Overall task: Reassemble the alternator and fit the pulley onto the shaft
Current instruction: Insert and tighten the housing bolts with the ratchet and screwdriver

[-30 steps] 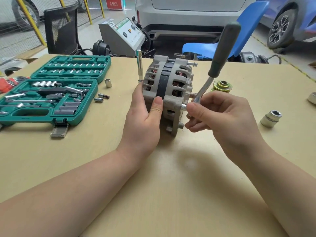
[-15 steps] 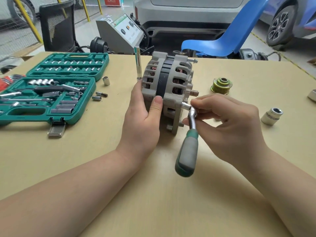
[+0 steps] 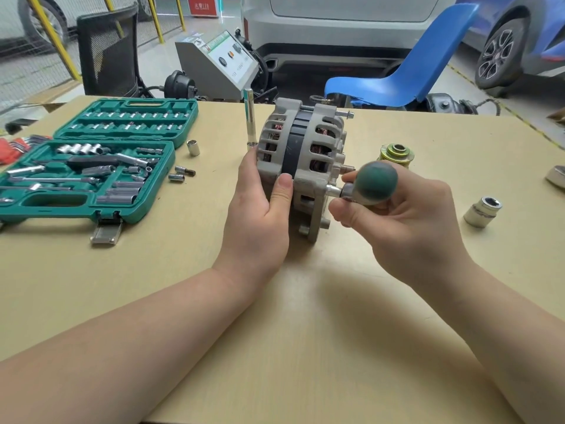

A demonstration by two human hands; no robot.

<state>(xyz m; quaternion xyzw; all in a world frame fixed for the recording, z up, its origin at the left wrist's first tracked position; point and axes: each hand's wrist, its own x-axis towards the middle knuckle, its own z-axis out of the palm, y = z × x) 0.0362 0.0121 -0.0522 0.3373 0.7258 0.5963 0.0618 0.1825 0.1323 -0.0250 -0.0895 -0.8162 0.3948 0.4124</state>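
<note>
The right hand (image 3: 406, 221) curls its fingers (image 3: 351, 217) round the ratchet (image 3: 371, 185) head, socket apparently on a housing bolt; the left hand (image 3: 260, 215) wraps the alternator (image 3: 302, 166), upright on the table (image 3: 305, 332). A tilted socket could slip and round the bolt. The pulley (image 3: 396, 154) waits just behind; a garage with cars lies beyond.

Premises: a vehicle repair workshop or garage bay. A white car's rear bumper (image 3: 351, 32) and a blue car's alloy wheel (image 3: 501, 53) stand on the concrete floor directly behind the pale wooden counter (image 3: 305, 332). A grey boxed test machine with dials (image 3: 220, 65) sits on the floor near yellow steel barrier posts (image 3: 52, 38). An open green plastic socket-set case (image 3: 91, 166) lies on the counter, with loose chrome sockets (image 3: 483, 212) nearby.
</note>
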